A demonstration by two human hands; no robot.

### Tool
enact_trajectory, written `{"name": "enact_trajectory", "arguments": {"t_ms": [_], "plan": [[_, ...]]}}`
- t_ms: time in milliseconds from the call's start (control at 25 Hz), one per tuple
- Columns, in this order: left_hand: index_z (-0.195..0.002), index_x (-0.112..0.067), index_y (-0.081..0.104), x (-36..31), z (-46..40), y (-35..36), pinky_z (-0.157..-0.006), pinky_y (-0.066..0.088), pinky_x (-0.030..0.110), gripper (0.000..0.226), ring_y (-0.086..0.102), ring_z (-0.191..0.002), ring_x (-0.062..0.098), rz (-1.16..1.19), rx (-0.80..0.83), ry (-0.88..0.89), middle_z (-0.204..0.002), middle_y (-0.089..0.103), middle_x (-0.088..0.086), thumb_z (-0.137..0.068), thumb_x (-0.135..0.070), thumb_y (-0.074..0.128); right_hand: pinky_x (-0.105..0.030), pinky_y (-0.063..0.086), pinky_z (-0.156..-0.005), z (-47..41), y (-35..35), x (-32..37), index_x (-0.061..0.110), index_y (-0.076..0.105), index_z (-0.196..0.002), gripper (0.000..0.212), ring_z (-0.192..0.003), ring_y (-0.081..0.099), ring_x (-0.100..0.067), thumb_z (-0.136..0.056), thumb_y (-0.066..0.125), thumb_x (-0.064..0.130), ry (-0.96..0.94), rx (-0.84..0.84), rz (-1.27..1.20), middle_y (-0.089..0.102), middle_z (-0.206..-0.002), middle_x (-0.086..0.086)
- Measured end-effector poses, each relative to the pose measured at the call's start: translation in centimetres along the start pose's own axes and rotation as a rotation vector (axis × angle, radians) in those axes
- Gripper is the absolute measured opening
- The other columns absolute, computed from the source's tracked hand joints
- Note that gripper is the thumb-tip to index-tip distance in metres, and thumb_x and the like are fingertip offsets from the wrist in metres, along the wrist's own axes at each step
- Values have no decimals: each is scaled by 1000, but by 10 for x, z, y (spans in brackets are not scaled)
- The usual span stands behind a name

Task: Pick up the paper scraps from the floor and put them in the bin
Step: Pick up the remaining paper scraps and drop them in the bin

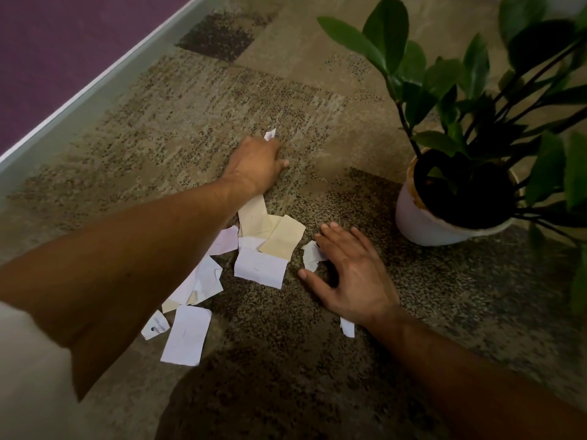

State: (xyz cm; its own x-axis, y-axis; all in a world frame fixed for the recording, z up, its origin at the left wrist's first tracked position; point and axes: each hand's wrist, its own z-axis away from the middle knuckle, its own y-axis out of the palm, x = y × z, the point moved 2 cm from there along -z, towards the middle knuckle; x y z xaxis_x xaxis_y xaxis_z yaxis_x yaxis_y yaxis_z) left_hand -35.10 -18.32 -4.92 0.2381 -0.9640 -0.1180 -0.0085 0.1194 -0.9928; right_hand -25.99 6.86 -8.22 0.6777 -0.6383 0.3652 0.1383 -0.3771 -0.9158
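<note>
The left hand (257, 163) reaches out over the patterned carpet (197, 100), its fingers curled into a closed grip round a small white scrap (270, 134) that sticks up above the knuckles; a long beige strip (252, 214) shows just below its wrist, though whether the hand holds that too cannot be told. The right hand (349, 274) lies lower and nearer the plant pot (422, 223), its grip open, fingers spread and nearly flat above the carpet; a crumpled white scrap (313, 254) sits at its fingers, touching or just beside the forefinger, and a small torn white piece (347, 327) lies by its wrist.

Between the two arms the paper scraps (260, 265) are strewn on the carpet in a loose, overlapping heap: a beige piece (282, 238) resting partly on a white rectangle, a pale pinkish one (227, 239) beside the left forearm, several white pieces (203, 281) overlapping below that, and nearest the person a larger white sheet (185, 336) with a small scrap bearing a dark dot (155, 325) just beside it.

The pot is white and holds a green leafy plant (444, 81); towards the carpet's far left edge runs a pale strip (95, 87), with a purple surface (47, 42) beyond it.
</note>
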Motion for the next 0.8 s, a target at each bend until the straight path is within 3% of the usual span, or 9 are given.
{"name": "enact_trajectory", "arguments": {"t_ms": [120, 240, 400, 480, 560, 680, 800], "plan": [[-106, -7, 67, 3, 15, -1, -84, 48, 40, 22, 59, -100, 35, 77, -97, -35, -105, 67, 19, -95, -22, 55, -40, 21, -120, 0, 0, 1, 16, 56, -134, 66, -143, 35, -14, -90, 48, 64, -3, -7, 1, 50, -148, -3], [-106, -10, 70, 6, 49, -8, -84, 42, 40, 21, 58, -101, 31, 169, -240, 111, -100, 69, 11, -94, -16, 53, -40, 21, -120, 0, 1, 0, 16, 56, -135, 66, -143, 35, -14, -91, 46, 64, 0, -8, 6, 49, -148, -2], [-104, -16, 74, 15, 111, -14, -88, 31, 35, 17, 59, -105, 25, 242, -168, 334, -102, 72, 3, -90, -16, 63, -40, 21, -120, 0, 0, 0, 16, 55, -136, 66, -143, 35, -14, -91, 46, 64, 2, 0, 7, 49, -148, -3], [-104, -17, 73, 26, 140, -16, -92, 33, 37, 19, 58, -114, 25, 248, -138, 426, -115, 70, 2, -87, -23, 67, -40, 21, -120, 1, 0, 2, 16, 55, -136, 67, -143, 35, -15, -90, 46, 64, 2, 14, 2, 49, -149, -3], [-115, -18, 67, 37, 163, -16, -100, 33, 39, 35, 49, -127, 24, 272, -119, 452, -140, 54, 1, -89, -41, 62, -40, 20, -120, 1, -1, 1, 17, 54, -137, 67, -143, 35, -16, -91, 44, 64, 2, 26, 7, 48, -149, -4], [-119, -21, 60, 74, 188, -14, -103, 35, 48, 39, 45, -130, 22, 297, -216, 262, -144, 47, 4, -91, -48, 55, -40, 21, -120, 0, -3, 4, 17, 54, -137, 66, -143, 36, -17, -91, 45, 63, -2, 33, 1, 48, -149, -5], [-123, -20, 57, 130, 202, -11, -104, 36, 51, 39, 44, -128, 25, 212, -314, -90, -140, 48, 7, -95, -46, 49, -41, 23, -119, 1, -3, 3, 14, 57, -135, 64, -141, 39, -19, -89, 49, 58, -10, 9, -7, 50, -147, -7]]}}
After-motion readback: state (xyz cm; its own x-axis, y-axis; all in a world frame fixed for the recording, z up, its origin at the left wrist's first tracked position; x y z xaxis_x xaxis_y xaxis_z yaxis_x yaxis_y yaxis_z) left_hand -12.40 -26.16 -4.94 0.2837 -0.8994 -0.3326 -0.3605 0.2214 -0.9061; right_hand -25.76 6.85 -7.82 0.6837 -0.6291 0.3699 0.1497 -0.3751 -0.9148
